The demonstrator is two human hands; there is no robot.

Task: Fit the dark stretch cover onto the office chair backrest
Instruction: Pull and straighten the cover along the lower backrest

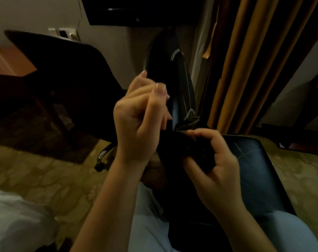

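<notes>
The office chair stands straight ahead, its dark backrest [172,70] seen nearly edge-on with pale seam lines, and its bluish seat [251,160] to the right. The dark stretch cover [189,146] is bunched at the foot of the backrest and hangs down towards my lap. My right hand [214,166] is closed around that bunched cloth. My left hand [138,122] is raised beside the backrest's edge, fingers half curled and index finger lifted. The palm hides whether it holds any cloth.
A second dark chair [67,75] fills the left side, its chrome leg and caster [101,157] on the patterned floor. Orange curtains [254,60] hang at the right. A dark slab [145,11] sits overhead. White fabric [14,220] lies at bottom left.
</notes>
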